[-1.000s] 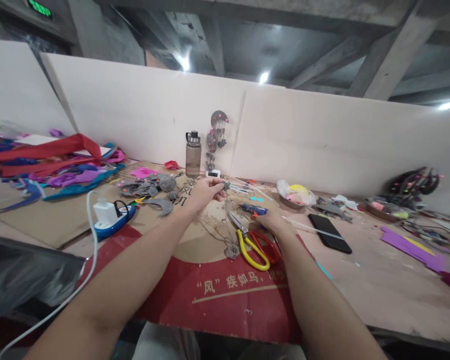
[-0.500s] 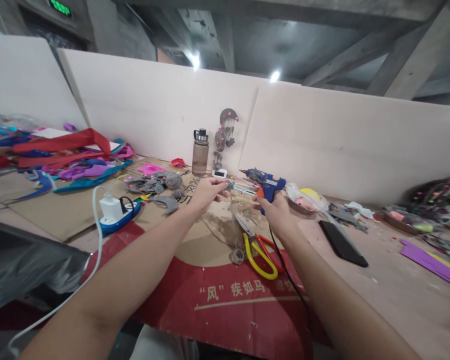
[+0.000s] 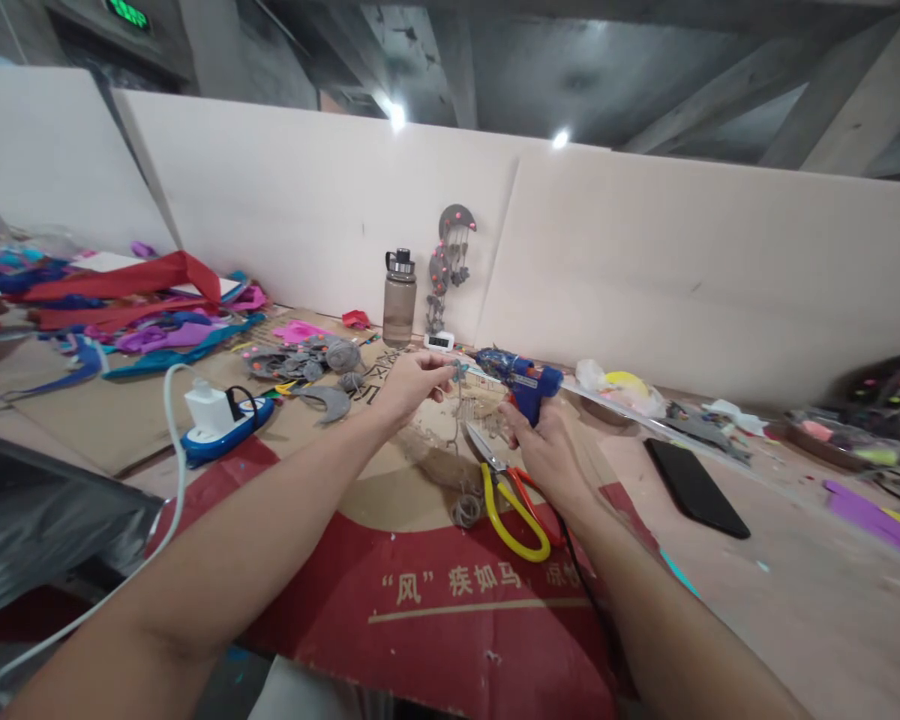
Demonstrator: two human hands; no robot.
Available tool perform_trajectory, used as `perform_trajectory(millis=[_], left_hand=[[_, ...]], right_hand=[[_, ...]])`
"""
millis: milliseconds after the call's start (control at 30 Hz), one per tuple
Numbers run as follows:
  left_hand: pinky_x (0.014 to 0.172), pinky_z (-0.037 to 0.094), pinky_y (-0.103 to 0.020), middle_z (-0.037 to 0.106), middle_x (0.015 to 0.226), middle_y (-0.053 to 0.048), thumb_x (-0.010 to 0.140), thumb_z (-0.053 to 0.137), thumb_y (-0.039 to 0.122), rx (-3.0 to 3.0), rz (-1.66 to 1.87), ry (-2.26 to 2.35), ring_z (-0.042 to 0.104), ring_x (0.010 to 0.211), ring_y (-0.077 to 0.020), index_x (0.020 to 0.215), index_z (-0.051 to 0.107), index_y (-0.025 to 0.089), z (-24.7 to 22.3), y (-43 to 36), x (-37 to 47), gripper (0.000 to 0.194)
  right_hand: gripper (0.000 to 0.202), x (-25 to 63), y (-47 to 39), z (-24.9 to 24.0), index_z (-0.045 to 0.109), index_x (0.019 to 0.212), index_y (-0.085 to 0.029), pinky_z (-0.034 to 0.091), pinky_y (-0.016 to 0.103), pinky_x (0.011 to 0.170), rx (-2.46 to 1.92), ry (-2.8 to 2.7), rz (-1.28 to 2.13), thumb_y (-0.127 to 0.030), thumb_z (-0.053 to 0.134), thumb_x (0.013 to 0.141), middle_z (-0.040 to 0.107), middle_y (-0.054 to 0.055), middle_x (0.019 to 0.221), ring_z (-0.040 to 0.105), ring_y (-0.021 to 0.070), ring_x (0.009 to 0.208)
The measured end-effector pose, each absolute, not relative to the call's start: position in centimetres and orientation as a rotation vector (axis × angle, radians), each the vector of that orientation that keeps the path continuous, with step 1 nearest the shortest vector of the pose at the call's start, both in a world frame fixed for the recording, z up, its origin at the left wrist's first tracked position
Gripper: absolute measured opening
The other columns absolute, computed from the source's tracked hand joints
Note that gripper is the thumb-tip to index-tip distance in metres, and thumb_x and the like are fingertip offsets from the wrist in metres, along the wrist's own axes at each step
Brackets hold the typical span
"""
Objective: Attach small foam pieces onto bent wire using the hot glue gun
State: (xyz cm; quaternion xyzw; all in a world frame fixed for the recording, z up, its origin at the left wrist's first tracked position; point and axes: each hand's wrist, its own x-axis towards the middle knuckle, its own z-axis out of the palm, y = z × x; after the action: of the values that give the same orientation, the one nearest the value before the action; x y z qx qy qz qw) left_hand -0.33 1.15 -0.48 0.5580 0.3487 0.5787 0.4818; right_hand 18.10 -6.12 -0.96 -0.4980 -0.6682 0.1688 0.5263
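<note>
My right hand (image 3: 544,440) is wrapped round the handle of a blue glue gun (image 3: 523,380). The gun's nozzle points left, close to the fingers of my left hand (image 3: 420,385). Those fingers are pinched on a small grey-teal piece (image 3: 459,372), too small to make out fully. Grey yarn (image 3: 461,440) hangs below it to a loose coil (image 3: 466,510) on the cardboard (image 3: 397,500). Between my forearms lie scissors (image 3: 514,515) with one yellow and one red handle, blades pointing away from me.
Grey felt pieces (image 3: 326,402) and yarn balls (image 3: 343,355) lie left. Behind stand a water bottle (image 3: 399,300), a small white clock (image 3: 439,342) and a moon-shaped hanging ornament (image 3: 457,222). A blue power strip (image 3: 229,430) is at left, a black phone (image 3: 696,488) at right.
The glue gun has moved slightly left, nearer my left hand, and its nozzle sits a bit lower. My left hand stays pinched on the small piece. The view has shifted a little.
</note>
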Motion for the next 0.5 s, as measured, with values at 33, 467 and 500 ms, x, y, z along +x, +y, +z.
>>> perform_trajectory(millis=[33, 467, 500], left_hand=[[0.041, 0.039, -0.018, 0.061, 0.061, -0.001, 0.067, 0.076, 0.027, 1.356, 1.409, 0.844, 0.052, 0.047, -0.0067, 0.076, 0.067, 0.012, -0.5, 1.1, -0.3, 0.019], [0.041, 0.037, -0.018, 0.060, 0.059, 0.000, 0.068, 0.072, 0.021, 1.345, 1.404, 0.821, 0.050, 0.045, -0.0061, 0.079, 0.067, 0.012, -0.4, 1.1, -0.2, 0.016], [0.041, 0.037, -0.018, 0.060, 0.059, 0.000, 0.067, 0.072, 0.022, 1.349, 1.405, 0.825, 0.050, 0.045, -0.0061, 0.079, 0.067, 0.012, -0.4, 1.0, -0.2, 0.016]], right_hand=[[0.032, 18.2, -6.1, -1.0, 0.055, 0.097, -0.018, 0.047, 0.029, 0.059, -1.200, -1.609, 0.390, -0.047, 0.050, 0.085, 0.058, 0.001, 0.068, 0.054, 0.0169, 0.060], [0.034, 18.1, -7.1, -0.1, 0.059, 0.105, -0.015, 0.046, 0.029, 0.070, -1.345, -1.756, 0.180, -0.042, 0.048, 0.087, 0.068, 0.007, 0.084, 0.061, 0.0210, 0.073], [0.035, 18.1, -7.0, -0.2, 0.059, 0.107, -0.016, 0.046, 0.030, 0.071, -1.339, -1.756, 0.182, -0.042, 0.047, 0.087, 0.068, 0.008, 0.086, 0.061, 0.0215, 0.076]])
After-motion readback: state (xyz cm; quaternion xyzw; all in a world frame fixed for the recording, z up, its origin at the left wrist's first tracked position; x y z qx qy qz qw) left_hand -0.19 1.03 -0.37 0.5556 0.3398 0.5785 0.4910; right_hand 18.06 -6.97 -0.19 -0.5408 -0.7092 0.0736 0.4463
